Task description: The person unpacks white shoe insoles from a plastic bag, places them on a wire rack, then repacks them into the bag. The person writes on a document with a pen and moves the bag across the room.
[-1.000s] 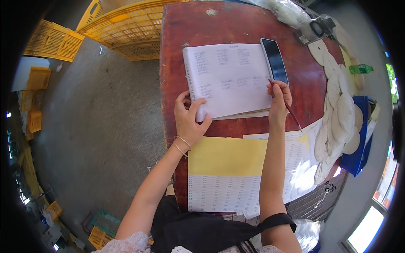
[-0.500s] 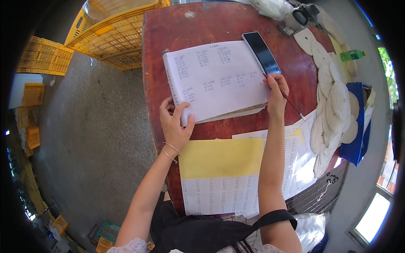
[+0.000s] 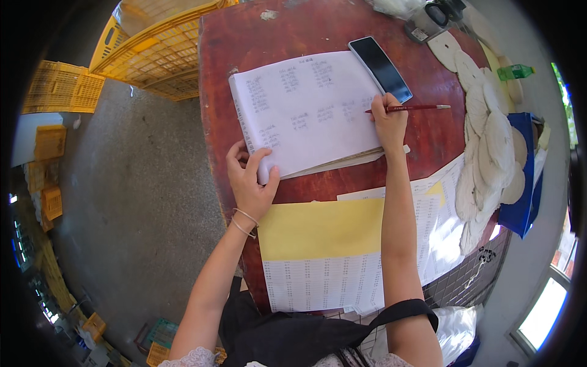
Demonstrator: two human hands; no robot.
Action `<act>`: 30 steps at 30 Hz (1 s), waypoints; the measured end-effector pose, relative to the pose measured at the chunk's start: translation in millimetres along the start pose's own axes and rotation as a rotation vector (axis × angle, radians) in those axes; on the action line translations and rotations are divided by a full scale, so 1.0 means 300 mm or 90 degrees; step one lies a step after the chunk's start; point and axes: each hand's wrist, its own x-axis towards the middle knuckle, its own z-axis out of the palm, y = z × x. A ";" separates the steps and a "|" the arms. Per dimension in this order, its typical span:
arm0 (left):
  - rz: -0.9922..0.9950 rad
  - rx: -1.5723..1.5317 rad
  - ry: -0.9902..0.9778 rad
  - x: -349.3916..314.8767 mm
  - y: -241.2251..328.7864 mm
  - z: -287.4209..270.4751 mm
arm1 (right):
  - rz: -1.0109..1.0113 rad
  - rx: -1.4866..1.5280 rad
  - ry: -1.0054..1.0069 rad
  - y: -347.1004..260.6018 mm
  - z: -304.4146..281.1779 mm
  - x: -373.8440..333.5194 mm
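Note:
On a red-brown table (image 3: 293, 37) lies a thick writing pad (image 3: 306, 134) with a white top page bearing several blocks of handwriting. My left hand (image 3: 249, 174) grips the pad's rolled left edge near its lower corner, thumb on top. Between the fingers of my right hand (image 3: 390, 125) is a dark red pen (image 3: 428, 107), lying nearly level with its silver end to the right. That hand rests on the page's right side. A black-screened phone (image 3: 382, 68) overlaps the page's upper right edge. Nearer me, printed sheets (image 3: 318, 284) with a yellow panel lie under my right forearm.
Round off-white discs (image 3: 489, 147) are heaped along the table's right side, beside a blue box (image 3: 520, 177). A green bottle (image 3: 515, 72) and a clear jug (image 3: 426, 24) are at the upper right. Yellow crates (image 3: 159, 52) stand on the floor at the left.
My right hand has turned and shifted slightly left and up, swinging the pen from slanting down toward me to nearly level. My left hand keeps its hold on the pad.

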 end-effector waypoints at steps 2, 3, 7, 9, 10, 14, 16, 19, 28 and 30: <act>-0.002 -0.006 0.002 0.001 0.001 0.000 | 0.007 0.002 0.011 -0.005 -0.002 0.001; -0.004 -0.008 0.003 0.002 0.002 0.000 | 0.007 0.003 0.016 -0.008 -0.003 0.002; 0.001 -0.013 0.007 0.004 0.004 0.001 | 0.010 0.005 0.018 -0.015 -0.002 0.005; 0.004 -0.019 0.010 0.005 0.003 0.001 | 0.053 -0.002 0.033 -0.011 -0.003 0.006; 0.006 -0.015 0.012 0.005 0.002 0.002 | 0.032 0.011 0.020 -0.008 -0.004 0.006; 0.008 -0.005 0.011 0.002 -0.003 0.003 | 0.032 0.002 0.012 0.004 -0.005 0.006; 0.004 -0.009 0.011 0.001 -0.004 0.004 | 0.028 0.009 0.017 0.004 -0.005 0.006; -0.004 -0.016 0.008 0.000 -0.004 0.004 | 0.034 0.046 0.047 0.000 -0.004 0.007; 0.014 -0.007 0.013 0.004 0.002 0.003 | 0.004 0.037 0.099 0.018 -0.003 -0.003; 0.019 0.002 0.013 0.003 0.002 0.002 | 0.038 0.067 0.154 0.020 -0.002 -0.003</act>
